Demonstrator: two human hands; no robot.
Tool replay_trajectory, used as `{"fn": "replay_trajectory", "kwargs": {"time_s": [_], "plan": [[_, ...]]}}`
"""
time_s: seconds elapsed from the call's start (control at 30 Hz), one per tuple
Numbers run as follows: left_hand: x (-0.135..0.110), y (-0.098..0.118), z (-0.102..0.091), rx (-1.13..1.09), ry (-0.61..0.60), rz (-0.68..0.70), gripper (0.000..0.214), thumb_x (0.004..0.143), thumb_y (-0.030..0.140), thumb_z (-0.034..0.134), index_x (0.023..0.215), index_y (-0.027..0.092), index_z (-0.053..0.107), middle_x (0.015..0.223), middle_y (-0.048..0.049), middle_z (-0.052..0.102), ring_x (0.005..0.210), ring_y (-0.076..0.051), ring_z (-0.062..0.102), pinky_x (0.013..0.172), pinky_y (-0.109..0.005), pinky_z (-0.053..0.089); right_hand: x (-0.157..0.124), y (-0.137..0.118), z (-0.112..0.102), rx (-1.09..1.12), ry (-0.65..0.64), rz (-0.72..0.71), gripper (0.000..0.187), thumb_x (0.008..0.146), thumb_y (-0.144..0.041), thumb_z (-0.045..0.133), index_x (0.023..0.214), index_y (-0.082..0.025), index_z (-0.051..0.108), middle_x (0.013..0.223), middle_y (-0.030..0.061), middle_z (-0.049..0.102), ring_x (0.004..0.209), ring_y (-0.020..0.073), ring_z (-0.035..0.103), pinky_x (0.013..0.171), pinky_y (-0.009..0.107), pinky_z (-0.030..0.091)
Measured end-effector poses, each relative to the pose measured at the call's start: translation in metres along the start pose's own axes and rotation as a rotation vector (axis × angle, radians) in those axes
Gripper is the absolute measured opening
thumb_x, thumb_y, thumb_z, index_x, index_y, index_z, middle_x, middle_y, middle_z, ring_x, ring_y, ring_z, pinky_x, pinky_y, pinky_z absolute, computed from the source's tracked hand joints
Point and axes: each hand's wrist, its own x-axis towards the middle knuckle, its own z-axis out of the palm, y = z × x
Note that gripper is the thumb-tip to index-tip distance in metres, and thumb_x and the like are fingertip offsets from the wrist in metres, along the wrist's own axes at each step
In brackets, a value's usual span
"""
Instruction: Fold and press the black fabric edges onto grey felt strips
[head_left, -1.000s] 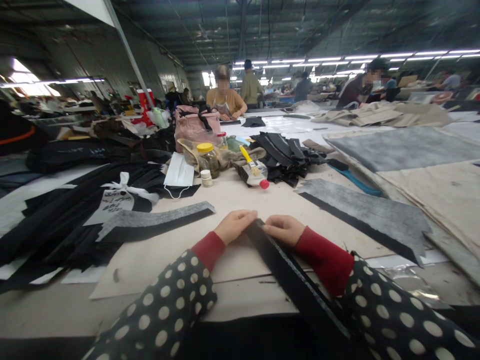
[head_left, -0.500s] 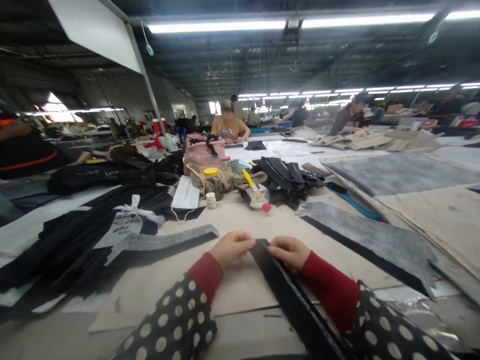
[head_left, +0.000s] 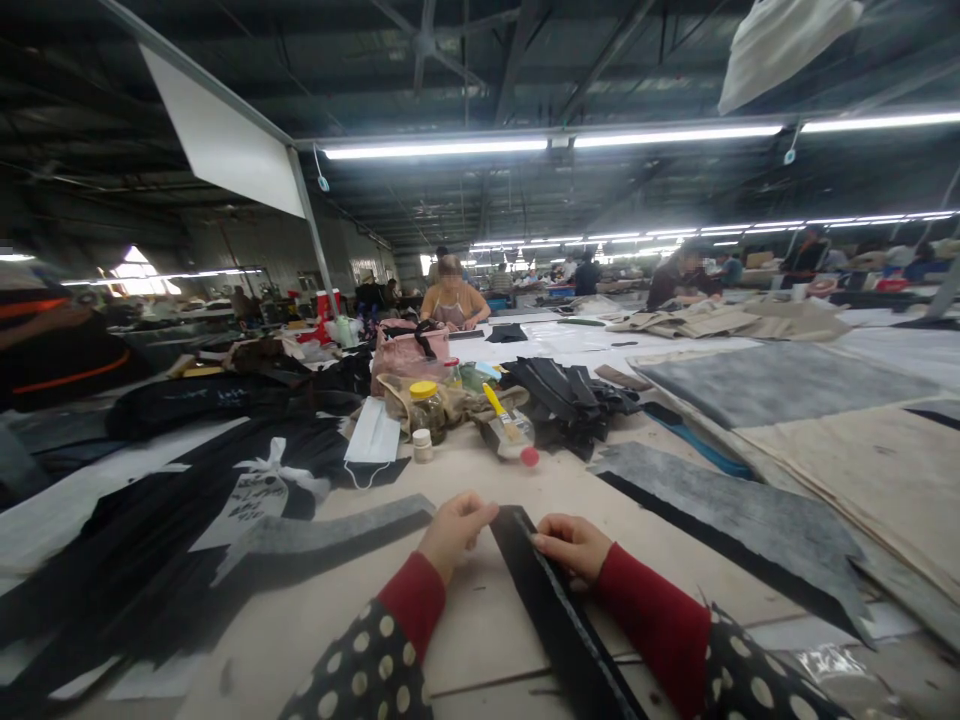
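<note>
Beige worktable (head_left: 469,472); hands (head_left: 576,547) at far end of black strip (head_left: 538,590) (pale-streaked)

From where I stand, left hand (head_left: 456,533) at the top corner of a long black strip (head_left: 529,590), contact hard to tell, right hand (head_left: 574,546) pinching its pale-lined edge, with yellow-handled brush (head_left: 495,402), yellow-lidded jar (head_left: 427,412) and face mask (head_left: 373,438) farther off.

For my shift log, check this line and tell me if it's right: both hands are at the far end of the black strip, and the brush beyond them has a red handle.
One correction: the brush handle is yellow, as the head view shows. The left hand and right hand are at the black strip's far end.
</note>
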Motion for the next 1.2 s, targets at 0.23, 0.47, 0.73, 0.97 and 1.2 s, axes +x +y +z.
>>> {"fn": "replay_trajectory", "kwargs": {"time_s": [0.23, 0.47, 0.73, 0.97, 1.2], "plan": [[-0.007, -0.001, 0.015, -0.158, -0.128, -0.170, 0.043, 0.063, 0.054, 0.058, 0.078, 0.014, 0.054, 0.062, 0.0005, 0.052, 0.051, -0.007, 0.048, 0.038, -0.015, 0.028, -0.002, -0.004, 0.001, 0.014, 0.129, -0.076, 0.045, 0.056, -0.058, 0.056, 0.061, -0.016, 0.044, 0.044, -0.0084, 0.038, 0.038, 0.0026, 0.033, 0.037, 0.018, 0.025], [-0.007, -0.009, 0.025, -0.049, -0.042, -0.105, 0.039, 0.060, 0.048, 0.062, 0.070, 0.012, 0.056, 0.047, 0.0036, 0.047, 0.036, -0.004, 0.038, 0.032, -0.015, 0.024, 0.000, 0.000, 0.004, 0.065, 0.042, 0.011, 0.047, 0.053, -0.058, 0.060, 0.065, -0.015, 0.046, 0.043, -0.0086, 0.041, 0.036, 0.0026, 0.035, 0.037, 0.017, 0.025], [0.002, -0.003, 0.007, -0.143, 0.245, -0.017, 0.040, 0.058, 0.051, 0.063, 0.062, 0.014, 0.047, 0.042, 0.0058, 0.045, 0.034, -0.005, 0.038, 0.031, -0.015, 0.024, -0.010, 0.002, 0.006, 0.138, -0.110, 0.153, 0.049, 0.047, -0.055, 0.066, 0.066, -0.013, 0.050, 0.051, -0.0047, 0.050, 0.044, 0.0052, 0.043, 0.045, 0.020, 0.032], [0.002, 0.003, 0.004, -0.259, 0.288, -0.026, 0.039, 0.059, 0.047, 0.065, 0.062, 0.015, 0.043, 0.045, 0.0062, 0.045, 0.036, -0.004, 0.040, 0.032, -0.014, 0.025, -0.041, 0.005, -0.017, 0.016, -0.109, 0.170, 0.048, 0.055, -0.060, 0.059, 0.061, -0.014, 0.047, 0.048, -0.0058, 0.042, 0.043, 0.0039, 0.034, 0.043, 0.019, 0.024], [0.003, 0.010, 0.001, -0.438, 0.329, -0.042, 0.042, 0.056, 0.046, 0.068, 0.063, 0.016, 0.040, 0.047, 0.0069, 0.044, 0.042, -0.005, 0.045, 0.036, -0.014, 0.030, -0.055, -0.012, -0.049, -0.109, 0.030, 0.130, 0.047, 0.062, -0.059, 0.053, 0.077, -0.014, 0.054, 0.056, -0.0024, 0.048, 0.049, 0.0072, 0.040, 0.046, 0.021, 0.030]]}}
